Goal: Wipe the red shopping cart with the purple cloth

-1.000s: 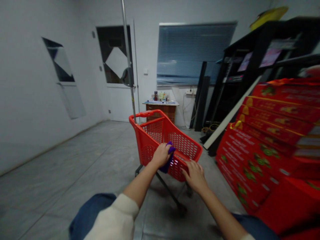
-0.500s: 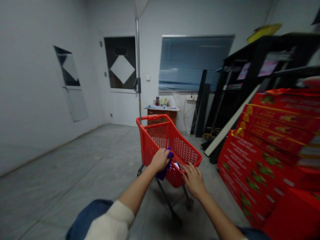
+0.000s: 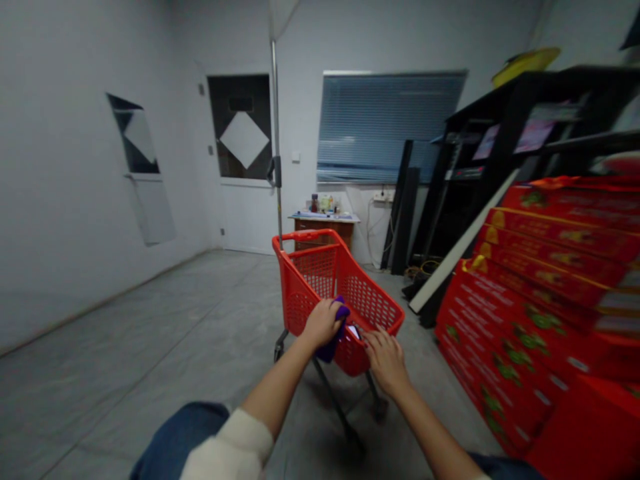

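Note:
A red plastic shopping cart [image 3: 373, 300] on grey legs stands in front of me, its near end toward me. My left hand [image 3: 323, 325] is closed on a purple cloth [image 3: 329, 350], pressing it against the cart's near rim; part of the cloth hangs down outside the basket. To the right, my right hand [image 3: 386, 359] has its fingers hooked over the same rim, their tips partly hidden. Between the two hands, a small bright white patch [image 3: 354, 331] shows on the near rim; I cannot tell whether it is a label or a reflection.
Stacked red cartons [image 3: 535, 333] rise close on the right, before a black shelf rack [image 3: 515, 100]. Behind the cart are a small wooden cabinet [image 3: 325, 223] with bottles on it and a metal pole [image 3: 277, 120]. A white door [image 3: 247, 213] is at the back left.
My left hand has shifted slightly to the right along the rim with the purple cloth. My right hand has stayed nearly in place, and the cart has not visibly moved.

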`<state>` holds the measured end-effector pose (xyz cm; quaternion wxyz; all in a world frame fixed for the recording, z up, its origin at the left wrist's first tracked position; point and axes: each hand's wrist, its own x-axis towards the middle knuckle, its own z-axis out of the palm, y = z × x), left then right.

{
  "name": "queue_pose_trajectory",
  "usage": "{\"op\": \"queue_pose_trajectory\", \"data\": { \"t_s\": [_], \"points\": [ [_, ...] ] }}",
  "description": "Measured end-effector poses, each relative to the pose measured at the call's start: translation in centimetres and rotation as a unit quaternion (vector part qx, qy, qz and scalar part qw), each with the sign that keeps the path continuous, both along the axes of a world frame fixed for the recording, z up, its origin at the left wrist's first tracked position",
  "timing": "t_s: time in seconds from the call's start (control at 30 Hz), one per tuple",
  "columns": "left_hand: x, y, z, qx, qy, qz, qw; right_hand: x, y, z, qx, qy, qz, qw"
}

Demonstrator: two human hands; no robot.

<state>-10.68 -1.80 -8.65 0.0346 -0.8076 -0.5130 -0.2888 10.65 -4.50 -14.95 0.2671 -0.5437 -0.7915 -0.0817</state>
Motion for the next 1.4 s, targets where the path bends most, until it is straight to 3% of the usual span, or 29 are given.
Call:
{"op": "queue_pose_trajectory", "data": {
  "t_s": [0.1, 0.23, 0.33, 0.47, 0.57, 0.67, 0.77, 0.93, 1.03, 1.2, 1.27, 1.4],
  "points": [
    [0.4, -0.1, -0.1, 0.000, -0.004, 0.029, 1.000, 0.1, 0.3, -0.4, 0.002, 0.015, 0.003, 1.000],
    [1.9, -1.3, -0.7, 0.004, 0.027, -0.024, 0.999, 0.5, 0.5, -0.7, 0.001, 0.027, 0.002, 1.000],
    [1.8, -1.1, -0.2, -0.007, 0.024, -0.044, 0.999, 0.7, 0.4, -0.6, -0.001, 0.025, 0.006, 1.000],
    [1.0, -0.2, 0.5, -0.019, -0.020, 0.018, 0.999, 0.7, 0.6, -0.9, 0.002, 0.029, 0.007, 1.000],
    [1.8, -0.8, -0.1, -0.009, -0.012, 0.042, 0.999, 0.6, 1.0, -1.7, 0.020, 0.038, 0.004, 0.999],
    [3.0, -1.9, -1.2, 0.000, 0.020, -0.002, 1.000, 0.6, 1.2, -2.3, 0.037, 0.043, 0.006, 0.998],
    [2.9, -1.8, -1.1, -0.006, 0.028, -0.041, 0.999, 0.9, 1.1, -2.2, 0.037, 0.040, 0.016, 0.998],
    [1.0, 0.3, 0.2, -0.028, -0.021, 0.025, 0.999, 0.9, 1.1, -1.7, 0.021, 0.043, 0.018, 0.999],
    [1.5, 0.0, -0.2, -0.023, -0.028, 0.056, 0.998, 0.5, 1.3, -2.1, 0.018, 0.048, 0.010, 0.999],
    [3.2, -1.7, -1.4, -0.017, 0.019, -0.031, 0.999, 0.4, 1.4, -2.2, 0.012, 0.039, 0.006, 0.999],
    [2.8, -1.5, -0.9, -0.020, 0.029, -0.045, 0.998, 0.7, 1.3, -1.9, 0.002, 0.030, 0.010, 0.999],
    [1.2, 0.0, 0.4, -0.035, -0.004, 0.012, 0.999, 1.2, 1.2, -1.1, -0.011, 0.023, 0.014, 1.000]
  ]
}}
